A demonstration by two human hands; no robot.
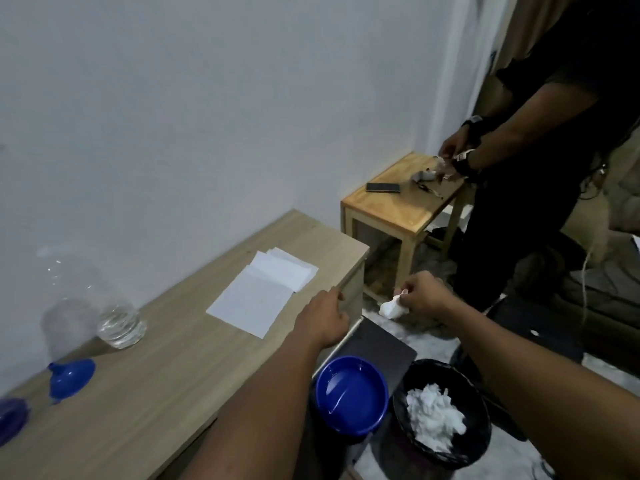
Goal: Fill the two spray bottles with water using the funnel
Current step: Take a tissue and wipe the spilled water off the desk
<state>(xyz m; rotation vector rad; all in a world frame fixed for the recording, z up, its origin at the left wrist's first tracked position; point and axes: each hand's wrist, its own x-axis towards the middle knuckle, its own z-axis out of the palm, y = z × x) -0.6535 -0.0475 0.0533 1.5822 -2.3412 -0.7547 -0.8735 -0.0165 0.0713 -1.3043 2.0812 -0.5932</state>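
Note:
A blue funnel (pixel 71 377) lies on its side at the left of the light wooden table (pixel 166 382). Behind it stands a large clear water bottle (pixel 93 303) with a little water at its base. A purple object (pixel 12 419) shows at the far left edge; I cannot tell what it is. My left hand (pixel 325 318) rests at the table's front edge, fingers curled, holding nothing. My right hand (pixel 420 294) pinches a crumpled white tissue (pixel 393 308) out past the table's end, above the floor. No spray bottle shows clearly.
White paper sheets (pixel 263 294) lie on the table. On the floor stand a blue basin (pixel 351 394) with water and a black bin (pixel 443 412) holding white tissues. Another person (pixel 540 140) stands at a small wooden side table (pixel 398 206) with a phone (pixel 383 187).

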